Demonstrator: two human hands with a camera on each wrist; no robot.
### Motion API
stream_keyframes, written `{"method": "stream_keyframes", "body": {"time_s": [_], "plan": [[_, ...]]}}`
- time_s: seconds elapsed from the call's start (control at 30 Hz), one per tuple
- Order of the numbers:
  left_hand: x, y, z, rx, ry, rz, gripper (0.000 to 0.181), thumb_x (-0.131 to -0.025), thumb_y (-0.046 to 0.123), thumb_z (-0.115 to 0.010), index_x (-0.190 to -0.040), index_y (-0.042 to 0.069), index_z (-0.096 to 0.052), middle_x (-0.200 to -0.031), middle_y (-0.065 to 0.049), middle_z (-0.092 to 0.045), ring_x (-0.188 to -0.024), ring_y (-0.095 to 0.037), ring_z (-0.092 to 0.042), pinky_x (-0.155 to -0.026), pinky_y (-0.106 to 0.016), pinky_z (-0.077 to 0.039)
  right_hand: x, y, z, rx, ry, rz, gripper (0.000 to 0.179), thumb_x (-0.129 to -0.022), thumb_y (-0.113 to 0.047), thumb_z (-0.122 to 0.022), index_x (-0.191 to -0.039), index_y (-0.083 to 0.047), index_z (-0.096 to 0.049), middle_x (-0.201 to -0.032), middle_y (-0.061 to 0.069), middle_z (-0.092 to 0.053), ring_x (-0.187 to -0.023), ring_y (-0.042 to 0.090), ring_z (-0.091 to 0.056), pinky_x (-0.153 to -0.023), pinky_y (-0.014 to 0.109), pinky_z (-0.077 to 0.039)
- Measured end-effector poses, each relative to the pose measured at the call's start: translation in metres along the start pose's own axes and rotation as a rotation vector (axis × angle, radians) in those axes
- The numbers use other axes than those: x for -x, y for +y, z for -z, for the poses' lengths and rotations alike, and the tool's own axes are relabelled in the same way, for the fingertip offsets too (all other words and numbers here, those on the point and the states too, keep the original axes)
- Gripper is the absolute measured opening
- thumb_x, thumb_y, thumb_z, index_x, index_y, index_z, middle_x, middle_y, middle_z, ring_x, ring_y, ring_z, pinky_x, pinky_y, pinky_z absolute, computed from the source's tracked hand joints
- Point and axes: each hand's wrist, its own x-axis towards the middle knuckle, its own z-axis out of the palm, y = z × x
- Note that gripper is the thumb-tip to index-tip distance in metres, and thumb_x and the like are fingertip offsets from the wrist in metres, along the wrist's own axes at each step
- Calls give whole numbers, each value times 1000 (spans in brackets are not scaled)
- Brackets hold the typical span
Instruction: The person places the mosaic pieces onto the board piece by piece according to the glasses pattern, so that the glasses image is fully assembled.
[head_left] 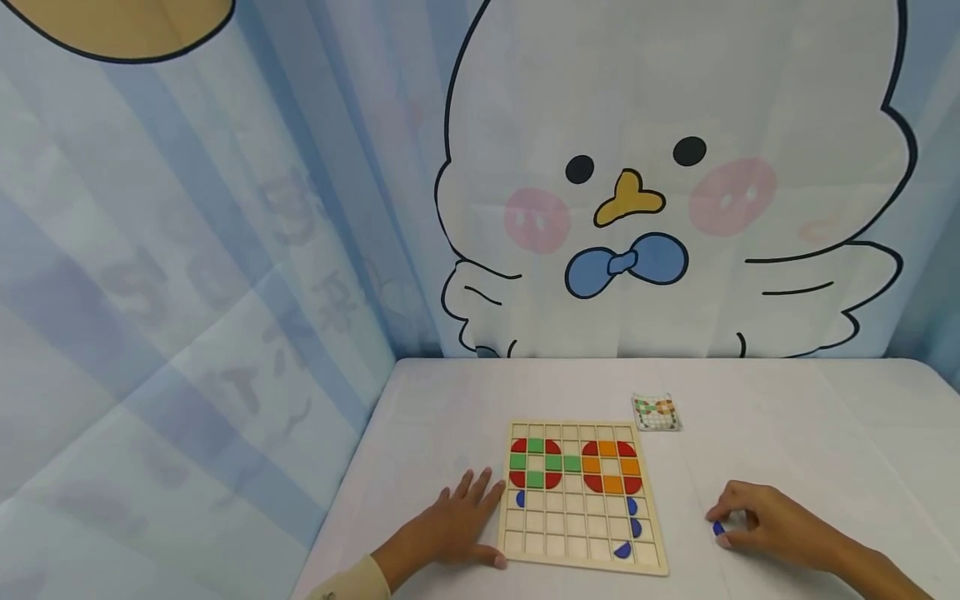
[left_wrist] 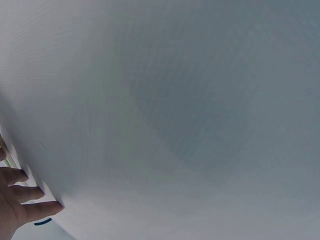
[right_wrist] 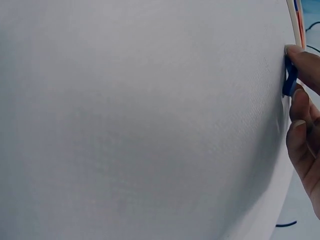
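A square wooden grid board [head_left: 585, 568] lies on the table, with red, green and orange pieces set in two rings in its upper rows. Lower down sit a blue half-round piece [head_left: 521, 498] at the left and several more at the right, the lowest blue piece [head_left: 622, 550] turned askew. My left hand [head_left: 461, 521] rests flat, fingers spread, along the board's left edge. Right of the board, my right hand [head_left: 783, 527] pinches a small blue piece [right_wrist: 290, 77] between thumb and finger, low over the white table. The piece is partly covered by the fingertips.
A small pattern card [head_left: 656, 414] lies by the board's upper right corner, showing a similar coloured design. The white table [head_left: 840, 433] ends at the back against a curtain [head_left: 622, 325] printed with a cartoon bird. Another pale blue curtain [head_left: 187, 333] hangs at the left.
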Motion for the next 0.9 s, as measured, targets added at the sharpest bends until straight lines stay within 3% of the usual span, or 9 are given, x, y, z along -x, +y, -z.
{"method": "stream_keyframes", "body": {"time_s": [0.43, 0.9], "plan": [[2, 1, 3, -18, 5, -5, 110, -73, 85, -59, -161, 30, -22, -169, -2, -17, -154, -35, -21, -111, -63, -37, 2, 2, 3, 11, -14, -31, 24, -83, -33, -81, -102, -20, -74, -96, -11, -64, -74, -2, -46, -62, 20, -42], [1, 1, 1, -27, 11, -4, 110, -72, 85, -58, -161, 31, -22, -169, -2, -18, -154, -36, -22, -110, -63, -38, 2, -1, 2, -28, -32, 13, 20, -86, -25, -79, -101, -18, -68, -95, -11, -62, -72, -1, -47, -61, 21, -43]]}}
